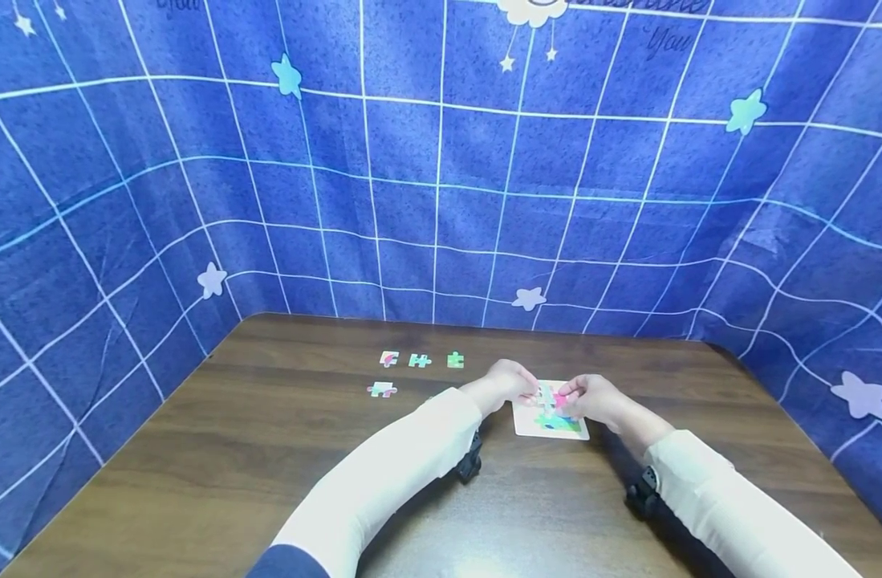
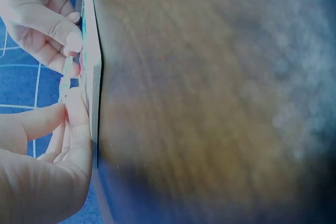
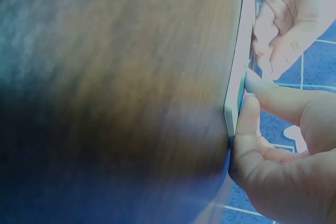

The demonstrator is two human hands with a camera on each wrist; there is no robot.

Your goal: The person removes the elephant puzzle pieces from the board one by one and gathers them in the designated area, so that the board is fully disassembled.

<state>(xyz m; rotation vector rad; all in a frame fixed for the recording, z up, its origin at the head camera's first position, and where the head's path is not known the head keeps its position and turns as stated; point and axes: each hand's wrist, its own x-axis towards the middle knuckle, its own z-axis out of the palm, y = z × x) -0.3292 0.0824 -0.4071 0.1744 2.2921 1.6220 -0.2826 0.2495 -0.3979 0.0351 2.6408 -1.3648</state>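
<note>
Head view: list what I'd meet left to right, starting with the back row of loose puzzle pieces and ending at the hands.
Reddish piece, teal piece, green piece, left hand, board, right hand.

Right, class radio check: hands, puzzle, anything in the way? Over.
Left hand pinching jigsaw piece. Right hand at puzzle board, board partly filled. Hands partly hiding board; four loose pieces left of it, out of the way.

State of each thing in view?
Puzzle board: flat on table, pieces on it
Left hand: pinching a raised piece
Right hand: fingertips at board, grip unclear
Back-left piece: loose
Back-middle piece: loose
Back-right piece: loose
Front piece: loose
Curtain: hanging, creased
</note>
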